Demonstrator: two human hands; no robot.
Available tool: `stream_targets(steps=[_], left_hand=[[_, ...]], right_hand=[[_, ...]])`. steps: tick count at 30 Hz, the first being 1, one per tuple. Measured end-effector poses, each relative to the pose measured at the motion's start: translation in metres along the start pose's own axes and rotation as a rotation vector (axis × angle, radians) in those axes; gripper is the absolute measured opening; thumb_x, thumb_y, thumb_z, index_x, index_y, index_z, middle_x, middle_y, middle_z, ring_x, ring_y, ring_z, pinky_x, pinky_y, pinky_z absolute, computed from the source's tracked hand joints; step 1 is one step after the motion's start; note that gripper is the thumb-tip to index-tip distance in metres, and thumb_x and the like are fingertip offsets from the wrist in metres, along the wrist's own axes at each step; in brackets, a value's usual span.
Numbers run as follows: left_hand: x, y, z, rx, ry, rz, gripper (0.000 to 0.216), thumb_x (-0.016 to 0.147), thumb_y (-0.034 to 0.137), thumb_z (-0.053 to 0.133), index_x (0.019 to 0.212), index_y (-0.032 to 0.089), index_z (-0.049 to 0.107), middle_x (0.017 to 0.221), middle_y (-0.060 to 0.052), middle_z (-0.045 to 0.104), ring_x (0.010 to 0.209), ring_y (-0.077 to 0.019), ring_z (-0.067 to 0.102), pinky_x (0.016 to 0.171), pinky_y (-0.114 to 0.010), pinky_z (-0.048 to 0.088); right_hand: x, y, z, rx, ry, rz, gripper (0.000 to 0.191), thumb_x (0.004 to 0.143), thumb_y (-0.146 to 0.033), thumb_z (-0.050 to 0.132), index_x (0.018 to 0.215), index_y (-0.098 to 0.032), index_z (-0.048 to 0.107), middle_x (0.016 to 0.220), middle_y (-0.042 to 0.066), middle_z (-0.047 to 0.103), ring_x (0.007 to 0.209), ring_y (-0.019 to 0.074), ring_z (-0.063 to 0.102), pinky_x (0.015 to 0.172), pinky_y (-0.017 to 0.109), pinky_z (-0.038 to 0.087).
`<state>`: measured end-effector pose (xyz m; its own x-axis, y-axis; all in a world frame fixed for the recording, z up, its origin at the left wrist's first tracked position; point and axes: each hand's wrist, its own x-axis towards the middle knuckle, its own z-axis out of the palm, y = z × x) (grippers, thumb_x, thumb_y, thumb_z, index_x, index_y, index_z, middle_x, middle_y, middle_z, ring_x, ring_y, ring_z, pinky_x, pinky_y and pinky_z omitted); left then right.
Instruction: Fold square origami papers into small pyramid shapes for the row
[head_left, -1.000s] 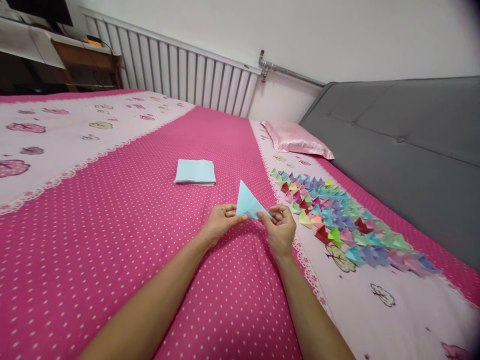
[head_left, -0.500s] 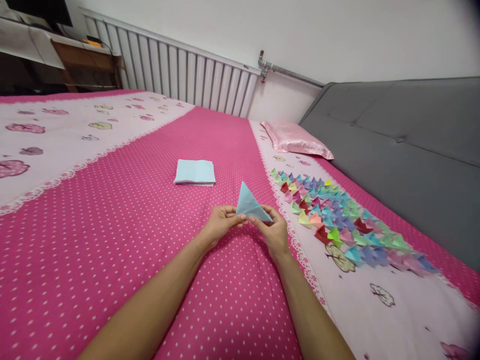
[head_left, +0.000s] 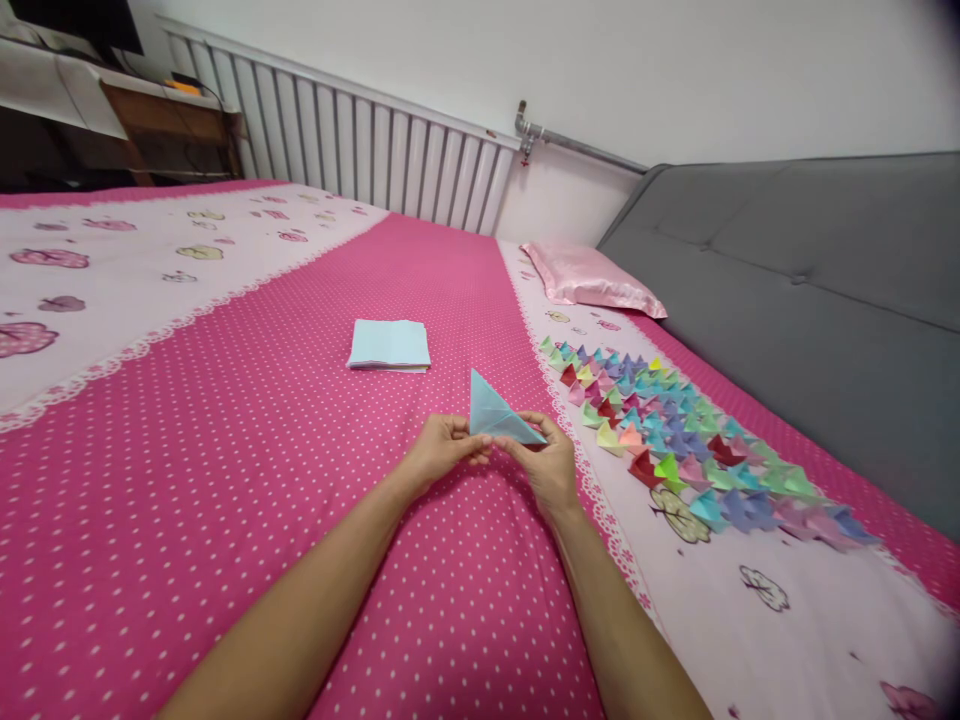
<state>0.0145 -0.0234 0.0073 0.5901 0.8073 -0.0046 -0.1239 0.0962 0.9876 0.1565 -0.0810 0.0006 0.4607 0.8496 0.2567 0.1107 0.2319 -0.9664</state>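
Observation:
A light blue sheet of origami paper [head_left: 495,412], folded into a triangle with creases across it, is held upright between my two hands. My left hand [head_left: 448,445] pinches its lower left corner between thumb and fingers. On the other side, my right hand [head_left: 550,457] grips the lower right part, thumb in front and fingers behind. Both thumbs meet near the bottom edge. Beyond my left hand lies a stack of pale blue paper sheets [head_left: 389,343]. To the right sit rows of several small folded paper boats [head_left: 679,430] in many colours.
Under everything spreads a pink polka-dot bedspread [head_left: 247,430] with pale printed bands. A pink pillow [head_left: 592,278] lies far right, against a grey headboard [head_left: 810,270]. A white radiator [head_left: 360,135] lines the wall, and a desk [head_left: 165,120] stands at the far left.
The triangle's tip has shifted left and slightly down, so the paper leans differently in my fingers. My hands keep nearly the same place.

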Motion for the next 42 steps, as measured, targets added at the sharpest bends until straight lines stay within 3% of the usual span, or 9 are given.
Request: stream_targets(steps=[5,13,17,23,25,28,32,35,42], left_hand=[[-0.002,0.001,0.005,-0.055,0.031,-0.004,0.037,0.057,0.041,0.075,0.074,0.009,0.067,0.064,-0.007,0.068,0.052,-0.0113,0.059,0.055,-0.023,0.047],[-0.002,0.0,0.002,-0.065,0.05,-0.083,0.037,0.056,0.04,0.076,0.072,0.008,0.067,0.064,-0.009,0.068,0.053,-0.0125,0.061,0.057,-0.025,0.048],[0.0,0.002,-0.007,-0.068,0.126,-0.101,0.033,0.056,0.038,0.076,0.067,0.009,0.066,0.063,-0.008,0.069,0.053,-0.0116,0.061,0.057,-0.024,0.047],[0.001,0.005,-0.015,-0.069,0.154,-0.107,0.029,0.058,0.035,0.076,0.064,0.009,0.066,0.063,-0.009,0.069,0.052,-0.0108,0.06,0.058,-0.023,0.048],[0.0,0.005,-0.014,-0.057,0.116,-0.104,0.03,0.058,0.036,0.075,0.066,0.008,0.067,0.064,-0.009,0.069,0.053,-0.0107,0.06,0.058,-0.023,0.048],[0.001,0.001,-0.011,-0.001,0.014,-0.097,0.032,0.057,0.038,0.075,0.068,0.008,0.067,0.063,-0.008,0.068,0.053,-0.0111,0.06,0.059,-0.024,0.047],[0.002,-0.006,-0.011,0.076,-0.185,-0.085,0.036,0.059,0.042,0.072,0.071,0.008,0.068,0.065,-0.006,0.068,0.057,-0.0118,0.061,0.063,-0.025,0.047],[0.002,-0.006,-0.01,0.076,-0.221,-0.074,0.037,0.062,0.043,0.07,0.073,0.008,0.068,0.067,-0.006,0.068,0.058,-0.0113,0.06,0.064,-0.024,0.047],[-0.001,0.0,-0.002,-0.115,-0.064,0.0,0.034,0.071,0.044,0.062,0.077,0.011,0.062,0.063,-0.005,0.065,0.056,-0.0101,0.058,0.051,-0.019,0.044]], right_hand=[[0.001,0.001,0.001,0.109,-0.003,0.06,0.049,0.05,-0.032,0.078,0.093,-0.016,0.059,0.074,0.002,0.068,0.063,0.0152,0.062,0.06,0.027,0.05],[0.002,-0.002,-0.003,0.065,-0.034,0.074,0.047,0.057,-0.032,0.076,0.097,-0.016,0.057,0.064,-0.001,0.066,0.056,0.0144,0.062,0.057,0.026,0.048],[0.011,-0.002,-0.016,0.131,0.093,0.038,0.038,0.059,-0.029,0.075,0.09,-0.016,0.057,0.05,-0.007,0.057,0.053,0.0116,0.06,0.06,0.024,0.046],[0.024,0.002,-0.034,0.27,0.281,-0.006,0.032,0.058,-0.028,0.074,0.084,-0.017,0.058,0.057,-0.008,0.054,0.053,0.0069,0.052,0.059,0.021,0.043],[0.021,0.001,-0.031,0.297,0.221,0.034,0.031,0.062,-0.032,0.072,0.086,-0.017,0.06,0.065,-0.005,0.057,0.056,0.0068,0.053,0.059,0.021,0.043],[0.014,-0.001,-0.023,0.266,-0.008,0.074,0.035,0.066,-0.036,0.07,0.095,-0.018,0.061,0.079,0.001,0.063,0.066,0.0096,0.057,0.064,0.023,0.046],[0.005,-0.002,-0.013,0.159,-0.239,0.046,0.039,0.06,-0.028,0.075,0.095,-0.019,0.063,0.082,0.002,0.066,0.075,0.0152,0.061,0.07,0.028,0.048],[0.003,-0.001,-0.008,0.112,-0.257,0.011,0.031,0.06,-0.025,0.075,0.089,-0.019,0.063,0.08,0.002,0.067,0.073,0.0156,0.062,0.069,0.029,0.049],[-0.003,-0.003,-0.002,0.212,-0.22,0.001,0.032,0.063,-0.025,0.074,0.092,-0.021,0.059,0.086,0.002,0.067,0.076,0.0158,0.063,0.07,0.028,0.05]])
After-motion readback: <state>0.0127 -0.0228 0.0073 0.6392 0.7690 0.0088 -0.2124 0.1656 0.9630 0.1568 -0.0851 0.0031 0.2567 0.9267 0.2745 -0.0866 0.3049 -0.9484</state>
